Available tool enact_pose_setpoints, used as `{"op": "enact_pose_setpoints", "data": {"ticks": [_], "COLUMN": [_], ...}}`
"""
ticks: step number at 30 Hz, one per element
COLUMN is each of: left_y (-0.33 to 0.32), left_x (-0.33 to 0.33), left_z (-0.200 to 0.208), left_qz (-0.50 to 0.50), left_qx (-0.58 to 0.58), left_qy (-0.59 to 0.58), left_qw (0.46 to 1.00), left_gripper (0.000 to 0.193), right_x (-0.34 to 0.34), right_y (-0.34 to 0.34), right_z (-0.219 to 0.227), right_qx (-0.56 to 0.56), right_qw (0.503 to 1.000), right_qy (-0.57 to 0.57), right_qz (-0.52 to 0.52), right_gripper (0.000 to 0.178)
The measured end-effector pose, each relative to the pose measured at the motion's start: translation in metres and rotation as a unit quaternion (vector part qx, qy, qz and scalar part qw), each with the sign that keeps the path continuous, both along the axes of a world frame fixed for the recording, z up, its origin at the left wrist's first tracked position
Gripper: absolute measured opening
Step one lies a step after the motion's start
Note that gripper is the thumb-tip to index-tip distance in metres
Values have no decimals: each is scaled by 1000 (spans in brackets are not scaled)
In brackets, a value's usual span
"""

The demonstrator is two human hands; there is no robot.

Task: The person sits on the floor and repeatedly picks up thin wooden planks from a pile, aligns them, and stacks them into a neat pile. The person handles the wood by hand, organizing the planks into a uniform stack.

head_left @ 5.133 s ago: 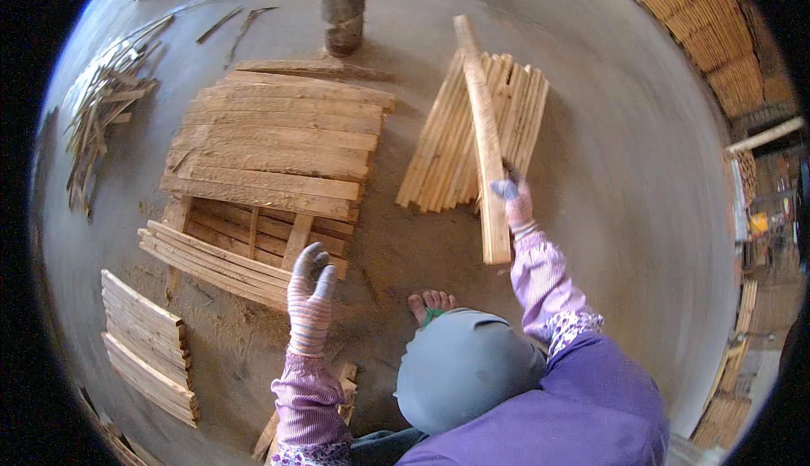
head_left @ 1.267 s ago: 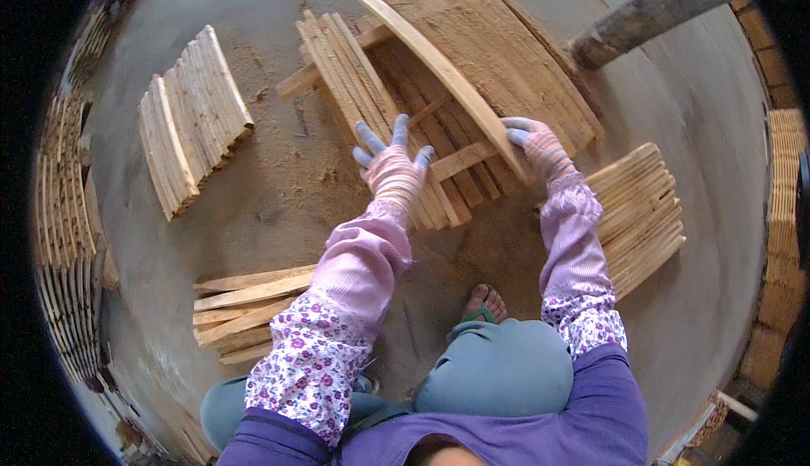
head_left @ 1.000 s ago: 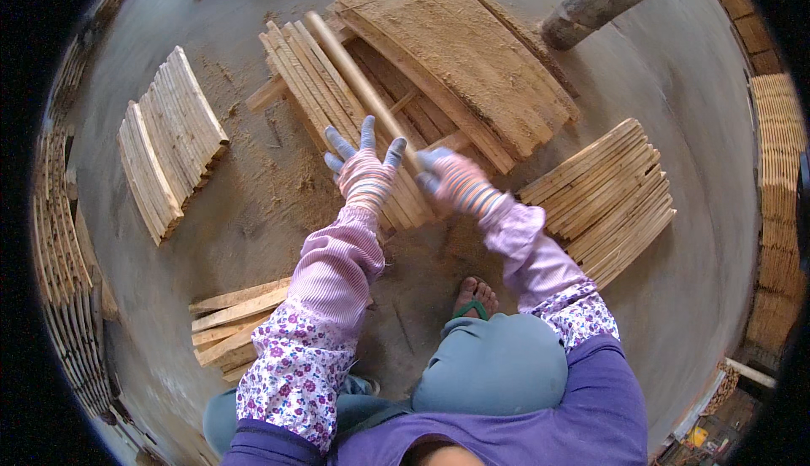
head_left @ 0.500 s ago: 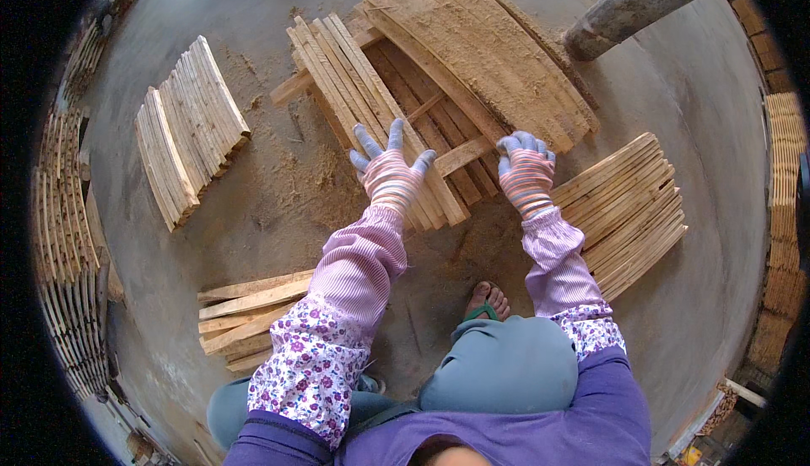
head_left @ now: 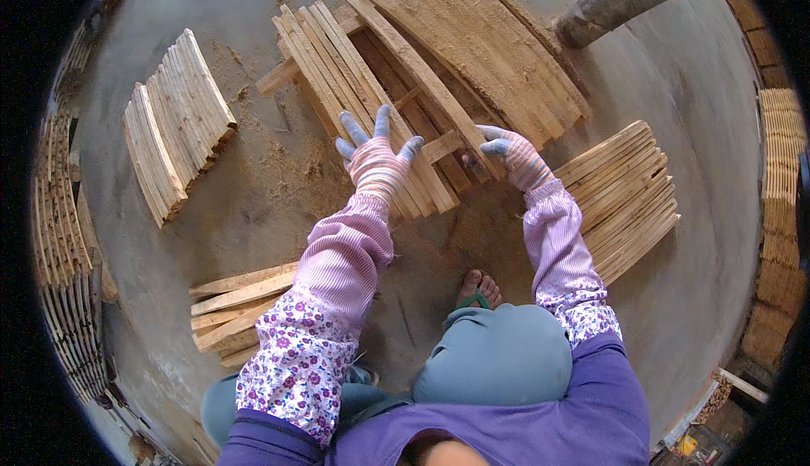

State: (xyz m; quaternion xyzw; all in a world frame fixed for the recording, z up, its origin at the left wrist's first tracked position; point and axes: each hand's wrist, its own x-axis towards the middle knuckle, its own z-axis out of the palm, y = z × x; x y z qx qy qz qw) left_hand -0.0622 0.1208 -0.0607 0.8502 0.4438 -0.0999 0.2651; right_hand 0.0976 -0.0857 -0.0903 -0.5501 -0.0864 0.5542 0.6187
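My left hand point(head_left: 378, 161) wears a striped glove with grey fingertips. Its fingers are spread flat over the near part of a row of pale wooden slats point(head_left: 333, 74). My right hand point(head_left: 521, 161), gloved alike, closes its fingers around the near end of a single wooden slat point(head_left: 430, 82). This slat lies at a slant, separated from the broad sawdust-covered stack of slats point(head_left: 498, 53) on the right. Between the row and the single slat, darker boards and a wooden crosspiece point(head_left: 443, 145) show underneath.
Stacked slats point(head_left: 181, 120) lie on the floor at the left, with another stack point(head_left: 620, 188) at the right. Loose wooden pieces point(head_left: 240, 301) lie beside my left forearm. A thick round post point(head_left: 624, 6) stands at the far right. Sawdust point(head_left: 287, 158) is scattered on the floor.
My right hand has gripped the stack's edge slat and moved it left, away from the stack. My left hand stays spread on the row. The whole view has shifted slightly.
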Motion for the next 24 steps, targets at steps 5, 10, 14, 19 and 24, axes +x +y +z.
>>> {"op": "enact_pose_setpoints", "data": {"ticks": [5, 10, 14, 19, 24], "left_y": [0, -1, -1, 1, 0], "left_x": [1, 0, 0, 1, 1], "left_z": [-2, -6, -9, -7, -4], "left_qz": [3, -4, -4, -14, -8], "left_qx": [-3, 24, 32, 7, 7], "left_qy": [4, 16, -11, 10, 6], "left_qw": [1000, 1000, 999, 1000, 1000], "left_gripper": [94, 95, 95, 94, 94], "right_x": [-11, -21, -34, -23, 32], "right_y": [1, 20, 39, 21, -47], "right_z": [-9, -2, 8, 25, 38], "right_qx": [39, -41, -308, -324, -217], "right_qw": [997, 993, 779, 717, 711], "right_qy": [59, -113, -538, -616, -656], "right_qz": [16, -12, 97, 28, -128], "right_gripper": [58, 56, 46, 49, 50]}}
